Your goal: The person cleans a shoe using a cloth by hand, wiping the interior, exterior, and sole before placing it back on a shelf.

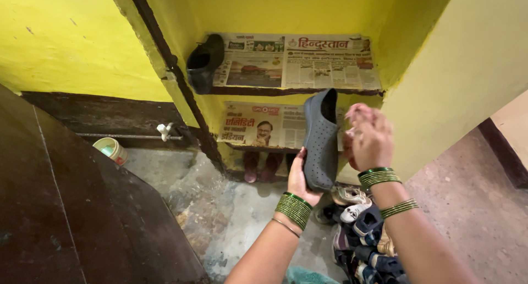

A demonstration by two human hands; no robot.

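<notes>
My left hand (300,179) grips a dark grey perforated slip-on shoe (322,138) by its lower end and holds it upright in front of the lower shelf. My right hand (371,138) is raised just right of the shoe, close to its edge. Its fingers are bunched and blurred, and whether they touch the shoe or hold anything is unclear. Both wrists wear green and gold bangles. Two newspaper-lined shelves sit in a yellow wall niche, an upper shelf (308,69) and a lower shelf (258,130). A black shoe (204,61) stands at the upper shelf's left end.
A pile of mixed shoes (360,229) lies on the floor below my hands. A maroon pair of slippers (261,166) stands under the lower shelf. A small tub (110,149) and a pipe with a tap (165,131) are at left, beside a dark slanted panel (66,218).
</notes>
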